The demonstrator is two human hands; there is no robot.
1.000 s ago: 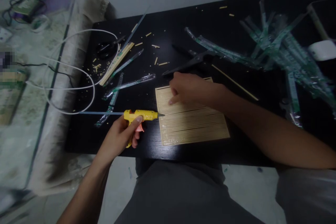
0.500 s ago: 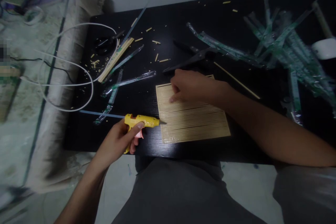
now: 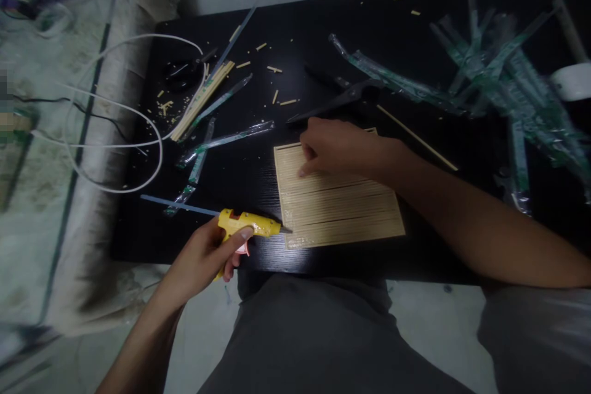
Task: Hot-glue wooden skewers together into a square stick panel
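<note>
My left hand (image 3: 207, 252) is closed around the handle of a yellow hot glue gun (image 3: 252, 223), fingers near its pink trigger. A bluish glue stick (image 3: 180, 204) sticks out of the gun's back. The metal nozzle points right, over the lower left edge of a flat panel of thin wooden sticks (image 3: 341, 209) laid side by side. Shiny glue shows along that edge. My right hand (image 3: 335, 144) rests on the panel's upper left part, its fingers curled and pressed against the sticks; the fingertips are partly hidden.
Black scissors (image 3: 341, 101) lie behind the panel, beside a single stick (image 3: 415, 136). Clear-green plastic wrappers (image 3: 508, 80) are heaped at the right. On the left are a bundle of sticks (image 3: 203, 101), smaller scissors (image 3: 182, 74), stick scraps and a looped white cable (image 3: 159, 154).
The glue gun in my left hand has moved down along the panel's left edge, toward its lower left corner. My right hand stays in place on the panel.
</note>
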